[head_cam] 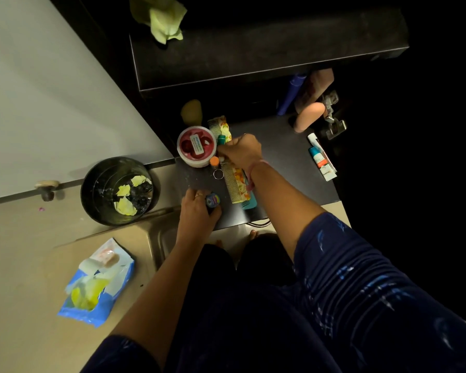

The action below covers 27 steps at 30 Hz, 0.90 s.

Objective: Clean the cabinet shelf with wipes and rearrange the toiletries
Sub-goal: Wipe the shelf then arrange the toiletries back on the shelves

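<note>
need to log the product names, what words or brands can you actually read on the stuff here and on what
No text here can be read for certain.
Round tub: the green label on its red lid carries print, too blurred to read.
Boxed tube: small red print near its lower end, too small to make out.
Small round tin in the left hand: coloured marks on the lid, no clear letters.
Wipes pack: no legible words.

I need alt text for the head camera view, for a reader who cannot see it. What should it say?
Seen from above, a person's right hand grips small items beside a red-lidded jar on a dark cabinet shelf, while the left hand holds a small round container. A comb lies between them. On the floor: a bin with used wipes and an open wipes pack.
</note>
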Each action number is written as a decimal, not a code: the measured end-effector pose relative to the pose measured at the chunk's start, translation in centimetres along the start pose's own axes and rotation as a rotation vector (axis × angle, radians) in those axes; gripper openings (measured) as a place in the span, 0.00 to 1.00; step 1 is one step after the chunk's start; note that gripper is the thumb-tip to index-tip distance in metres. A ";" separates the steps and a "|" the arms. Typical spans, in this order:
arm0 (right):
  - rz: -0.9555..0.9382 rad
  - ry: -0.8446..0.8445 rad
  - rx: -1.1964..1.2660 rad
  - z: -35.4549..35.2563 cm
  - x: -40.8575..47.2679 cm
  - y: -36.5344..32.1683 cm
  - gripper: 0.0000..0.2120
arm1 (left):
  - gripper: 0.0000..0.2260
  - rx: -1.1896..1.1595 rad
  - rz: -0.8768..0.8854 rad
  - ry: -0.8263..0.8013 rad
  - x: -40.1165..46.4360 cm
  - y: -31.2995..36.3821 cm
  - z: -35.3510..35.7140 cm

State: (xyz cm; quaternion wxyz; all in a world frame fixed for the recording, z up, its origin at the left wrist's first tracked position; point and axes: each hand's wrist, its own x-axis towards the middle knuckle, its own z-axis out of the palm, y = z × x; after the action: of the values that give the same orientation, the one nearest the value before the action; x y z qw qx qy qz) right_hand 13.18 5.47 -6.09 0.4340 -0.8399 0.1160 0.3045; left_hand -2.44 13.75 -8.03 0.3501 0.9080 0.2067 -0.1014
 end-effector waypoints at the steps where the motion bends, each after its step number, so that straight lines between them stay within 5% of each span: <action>1: 0.016 -0.009 0.046 0.0 0.0 0.3 0.12 | 0.17 -0.008 -0.002 0.002 -0.1 0.1 0.0; 13: 0.215 -0.157 0.786 -3.6 -1.8 1.7 0.05 | 0.19 -0.103 0.084 0.007 -0.8 3.1 0.0; 20: 0.296 -0.008 1.124 -6.7 -1.3 2.8 0.07 | 0.18 -0.074 0.084 -0.001 0.3 3.8 0.0; 27: 0.338 0.189 1.192 -8.0 0.8 2.8 0.07 | 0.16 -0.048 0.180 0.003 3.2 8.1 0.6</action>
State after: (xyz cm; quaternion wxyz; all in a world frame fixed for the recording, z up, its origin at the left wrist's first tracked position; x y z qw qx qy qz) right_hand 15.81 -2.54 -4.97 0.7616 -0.4468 0.4351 0.1762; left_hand 4.02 8.96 -4.72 0.3791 0.9144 0.1269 -0.0632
